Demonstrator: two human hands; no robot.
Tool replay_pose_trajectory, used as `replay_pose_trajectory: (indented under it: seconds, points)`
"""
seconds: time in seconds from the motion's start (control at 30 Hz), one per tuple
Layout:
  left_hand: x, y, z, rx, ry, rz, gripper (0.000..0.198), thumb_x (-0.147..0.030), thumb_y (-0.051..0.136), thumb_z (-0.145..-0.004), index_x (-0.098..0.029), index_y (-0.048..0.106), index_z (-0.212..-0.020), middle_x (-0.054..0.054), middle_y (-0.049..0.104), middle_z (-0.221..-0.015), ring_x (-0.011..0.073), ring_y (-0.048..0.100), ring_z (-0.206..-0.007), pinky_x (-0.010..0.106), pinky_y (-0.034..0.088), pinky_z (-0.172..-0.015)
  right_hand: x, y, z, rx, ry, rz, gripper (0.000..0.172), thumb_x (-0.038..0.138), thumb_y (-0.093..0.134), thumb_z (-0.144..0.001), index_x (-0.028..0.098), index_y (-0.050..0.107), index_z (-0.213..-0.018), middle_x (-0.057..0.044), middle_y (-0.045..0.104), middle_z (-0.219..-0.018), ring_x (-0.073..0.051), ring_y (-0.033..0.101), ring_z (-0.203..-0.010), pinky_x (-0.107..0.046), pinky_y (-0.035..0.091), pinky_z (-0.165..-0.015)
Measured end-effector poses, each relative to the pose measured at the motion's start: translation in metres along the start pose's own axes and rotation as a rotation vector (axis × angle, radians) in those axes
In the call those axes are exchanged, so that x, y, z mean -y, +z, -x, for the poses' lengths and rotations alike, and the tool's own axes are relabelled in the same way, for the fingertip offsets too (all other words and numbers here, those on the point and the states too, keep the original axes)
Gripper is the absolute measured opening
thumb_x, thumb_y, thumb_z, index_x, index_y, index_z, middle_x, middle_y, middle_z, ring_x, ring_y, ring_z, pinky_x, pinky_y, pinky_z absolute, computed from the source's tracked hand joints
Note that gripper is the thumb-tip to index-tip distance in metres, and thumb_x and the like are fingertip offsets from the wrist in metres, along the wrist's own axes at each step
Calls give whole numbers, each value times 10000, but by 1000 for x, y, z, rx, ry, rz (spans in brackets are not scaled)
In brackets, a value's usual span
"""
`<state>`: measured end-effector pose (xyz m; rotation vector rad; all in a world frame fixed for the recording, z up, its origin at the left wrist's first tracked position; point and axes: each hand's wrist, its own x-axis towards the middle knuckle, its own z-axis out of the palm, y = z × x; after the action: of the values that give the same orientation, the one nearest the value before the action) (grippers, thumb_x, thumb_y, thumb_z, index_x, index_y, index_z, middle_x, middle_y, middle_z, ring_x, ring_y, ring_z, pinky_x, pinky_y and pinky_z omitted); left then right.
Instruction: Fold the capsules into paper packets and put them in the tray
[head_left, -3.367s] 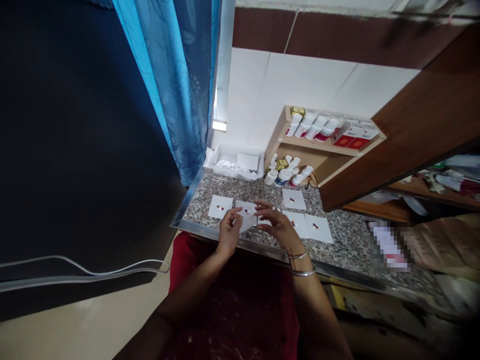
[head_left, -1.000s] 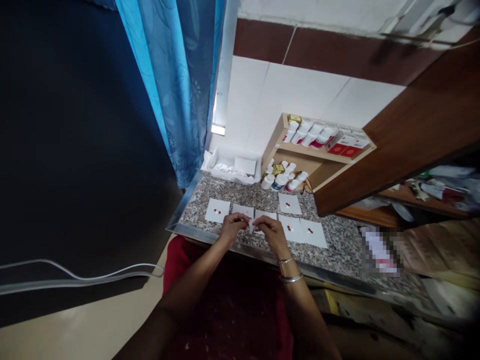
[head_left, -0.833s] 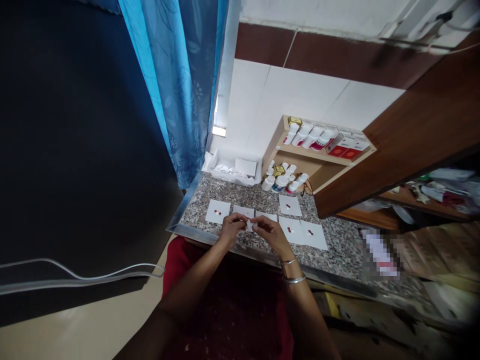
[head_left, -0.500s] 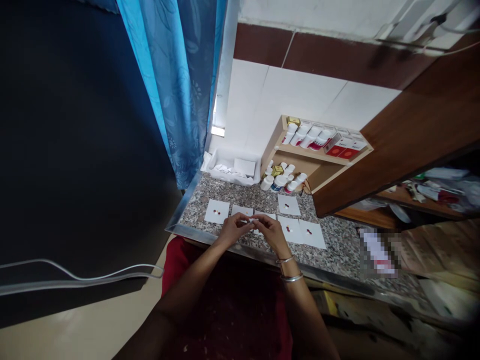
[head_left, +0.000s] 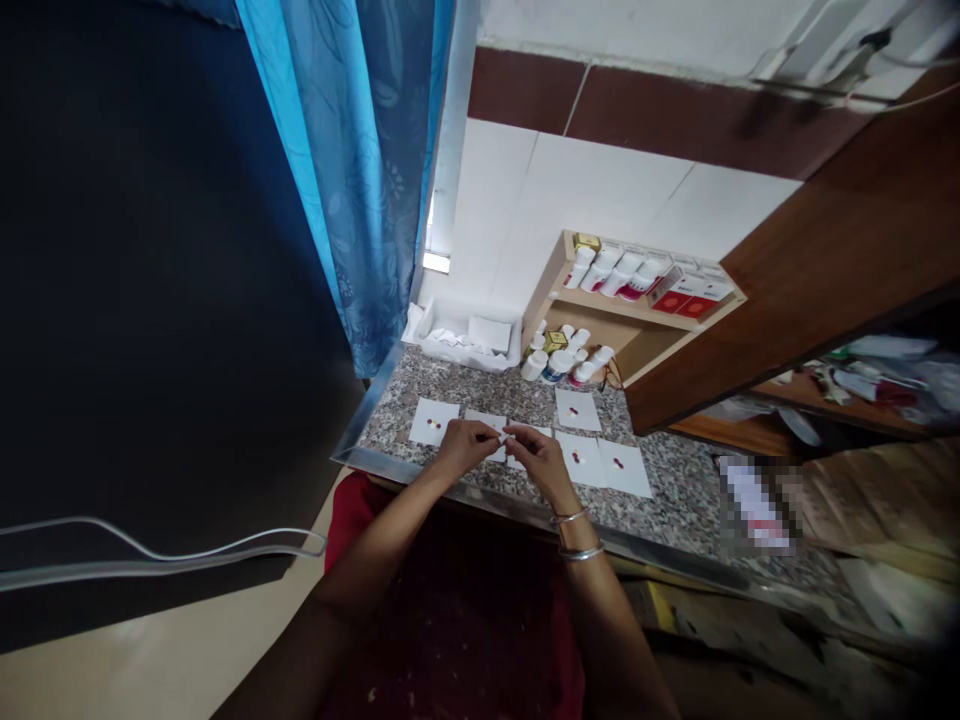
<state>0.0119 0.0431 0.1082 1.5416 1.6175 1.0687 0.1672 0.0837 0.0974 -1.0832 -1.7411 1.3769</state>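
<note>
My left hand [head_left: 463, 446] and my right hand [head_left: 536, 457] meet over the near edge of a granite counter [head_left: 675, 490]. Both pinch a small folded white paper [head_left: 502, 438] between their fingertips. Several white paper squares lie in a row on the counter, each with small red and white pills on it: one to the left [head_left: 433, 422], one to the right [head_left: 577, 459], another further right [head_left: 624, 468], and one behind [head_left: 577, 410]. Two bangles sit on my right wrist.
A white tray [head_left: 465, 335] of folded papers stands at the back of the counter. A small wooden shelf [head_left: 637, 310] holds white bottles and red boxes. A blue curtain [head_left: 360, 170] hangs on the left, a brown wooden door [head_left: 810, 280] on the right.
The open paper square that my hands were holding 3.4 s ago is now folded small between my fingertips. My hands have closed in on each other and stay there.
</note>
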Motion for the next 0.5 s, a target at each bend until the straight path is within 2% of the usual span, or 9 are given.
replay_pose_trajectory:
  seconds: [0.1, 0.3, 0.5]
  points:
    - [3, 6, 0, -26, 59, -125, 140, -161, 550, -712, -173, 689, -718, 3, 679, -679, 110, 590, -632, 192, 412, -604, -4, 5, -1, -53, 8, -11, 282, 324, 593, -681, 158, 632, -906, 3, 588, -634, -117, 518, -579, -234, 409, -533]
    - [18, 28, 6, -160, 227, -423, 137, -120, 477, -769, -145, 612, -765, 37, 634, -731, 133, 570, -707, 228, 413, -654, -11, 19, -4, -185, -14, 37, 214, 230, 515, -657, 161, 625, -826, 20, 568, -609, -101, 460, -523, -225, 379, -510]
    - [22, 28, 8, -129, 285, -545, 129, -144, 440, -819, -151, 562, -778, 34, 589, -733, 144, 548, -735, 243, 411, -659, -21, 24, -4, -212, -56, 123, 232, 257, 486, -693, 178, 611, -871, 30, 532, -603, -108, 456, -548, -227, 386, -542]
